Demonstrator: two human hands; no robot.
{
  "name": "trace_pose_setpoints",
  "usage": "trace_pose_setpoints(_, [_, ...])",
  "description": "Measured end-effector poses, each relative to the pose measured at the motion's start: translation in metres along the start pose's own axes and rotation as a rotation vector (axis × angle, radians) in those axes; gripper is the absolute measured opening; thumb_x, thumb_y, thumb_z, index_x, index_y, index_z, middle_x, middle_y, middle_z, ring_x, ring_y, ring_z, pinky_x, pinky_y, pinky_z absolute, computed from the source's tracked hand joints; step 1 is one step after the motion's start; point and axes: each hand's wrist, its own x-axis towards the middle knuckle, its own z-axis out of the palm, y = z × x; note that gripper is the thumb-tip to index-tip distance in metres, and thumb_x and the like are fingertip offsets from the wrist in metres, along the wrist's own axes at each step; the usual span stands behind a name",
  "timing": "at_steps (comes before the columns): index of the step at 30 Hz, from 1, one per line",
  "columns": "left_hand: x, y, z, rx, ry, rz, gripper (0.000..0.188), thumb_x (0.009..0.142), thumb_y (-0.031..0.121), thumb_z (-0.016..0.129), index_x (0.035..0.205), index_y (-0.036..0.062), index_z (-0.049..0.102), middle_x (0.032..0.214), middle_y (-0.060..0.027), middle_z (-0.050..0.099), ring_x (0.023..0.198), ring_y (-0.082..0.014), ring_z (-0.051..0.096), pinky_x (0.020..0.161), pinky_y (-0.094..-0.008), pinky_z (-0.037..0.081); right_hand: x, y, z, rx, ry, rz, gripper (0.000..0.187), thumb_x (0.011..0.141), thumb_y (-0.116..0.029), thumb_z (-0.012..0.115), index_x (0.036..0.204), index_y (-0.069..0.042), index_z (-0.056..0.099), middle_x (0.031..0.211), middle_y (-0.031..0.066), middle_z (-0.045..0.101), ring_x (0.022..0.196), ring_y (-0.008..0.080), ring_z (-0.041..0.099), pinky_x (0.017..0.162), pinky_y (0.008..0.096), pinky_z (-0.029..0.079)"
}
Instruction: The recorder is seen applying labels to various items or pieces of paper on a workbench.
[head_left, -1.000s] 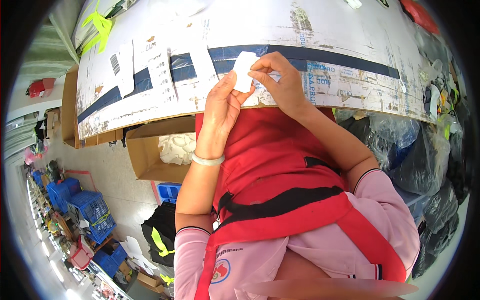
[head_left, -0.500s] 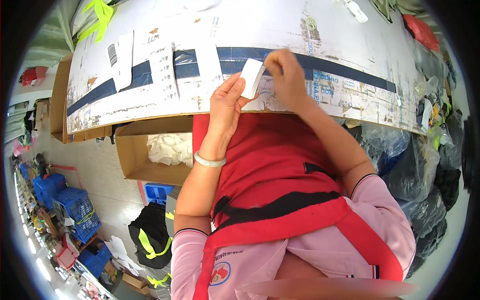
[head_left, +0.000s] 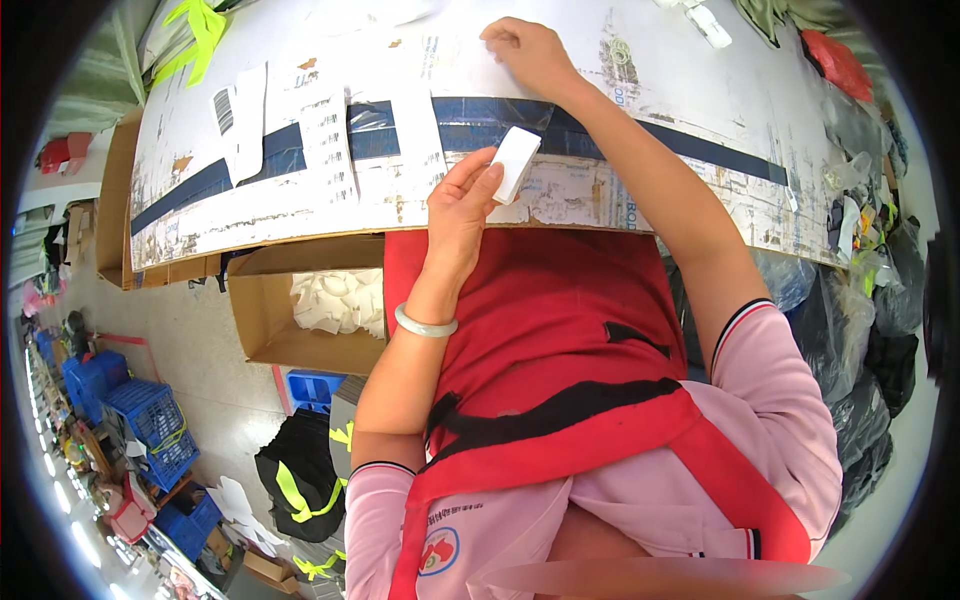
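Observation:
My left hand (head_left: 465, 205) is closed on a small stack of white labels (head_left: 517, 165), pinched between thumb and fingers above the table's near edge. My right hand (head_left: 535, 55) reaches far over the white tabletop (head_left: 560, 75). Its fingers are bent together, and whatever they may hold is hidden against the white surface. Left of the stack, strips of printed white labels (head_left: 328, 145) and a blank-looking white strip (head_left: 415, 120) lie across the dark blue tape (head_left: 375, 142). Farther left is a white sheet with a barcode (head_left: 240, 125).
Below the table edge stands an open cardboard box (head_left: 265, 320) with white paper scraps (head_left: 338, 300). Clear and dark plastic bags (head_left: 850, 370) are piled at the right. Blue crates (head_left: 155, 430) and a black bundle with yellow-green straps (head_left: 295, 465) sit lower left.
My right hand has moved from beside the label stack forward and slightly left over the tabletop. The stack in my left hand has shifted slightly right and down.

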Motion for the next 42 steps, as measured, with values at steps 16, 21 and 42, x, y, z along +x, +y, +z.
trace_pose_setpoints(16, [-0.015,-0.006,0.019,1.321,-0.259,0.619,0.048,0.079,0.006,0.073,0.124,0.0062,0.058,0.102,-0.0133,0.064,0.093,-0.0323,0.057,0.08,-0.0396,0.048,-0.175,-0.043,-0.097,0.131,-0.476,0.148,0.047,0.078,-0.027,0.075,0.12,-0.012,0.063,0.109,0.0077,0.061,0.095,0.0201,0.053,0.092,0.0304,0.043])
trace_pose_setpoints(21, [-0.016,-0.009,0.021,1.359,-0.265,0.604,0.045,0.077,0.005,0.074,0.12,0.0053,0.06,0.103,-0.0148,0.064,0.096,-0.033,0.057,0.083,-0.0395,0.048,-0.189,-0.029,-0.093,0.067,-0.38,-0.053,0.051,0.079,-0.036,0.073,0.121,-0.011,0.061,0.119,0.0103,0.059,0.111,0.0264,0.051,0.101,0.0362,0.038])
trace_pose_setpoints(42, [-0.02,-0.015,0.015,1.435,-0.256,0.733,0.035,0.074,0.002,0.076,0.109,0.0054,0.068,0.108,-0.0116,0.065,0.1,-0.0284,0.059,0.088,-0.0352,0.048,-0.218,-0.041,-0.069,-0.208,-0.054,0.01,0.063,0.079,-0.038,0.072,0.132,-0.012,0.05,0.136,0.0081,0.048,0.131,0.0281,0.038,0.108,0.0429,0.026])
